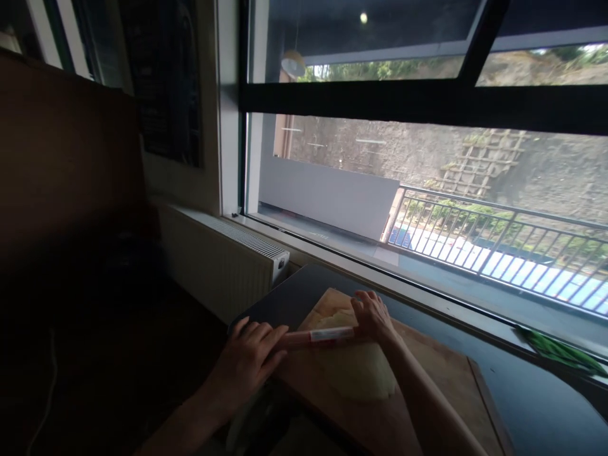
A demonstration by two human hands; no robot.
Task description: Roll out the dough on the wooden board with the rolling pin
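Observation:
A rolling pin [299,340] with a pale label round its middle lies across a sheet of dough [361,377]. Under the dough is a wooden board [437,367]. My left hand [254,347] rests over the pin's left end, fingers loosely curved and thumb below it. At the other end, my right hand [373,315] bears on the pin with its fingers bent over the far side. Both palms hide the pin's ends. The dough is flat and wide, with part of it showing beyond the pin and more on the near side.
The board lies on a dark table [546,392] against a window sill [427,301]. A green cloth [560,351] lies on the sill at the right. A white radiator [223,259] stands behind the table at the left. Large window panes fill the background.

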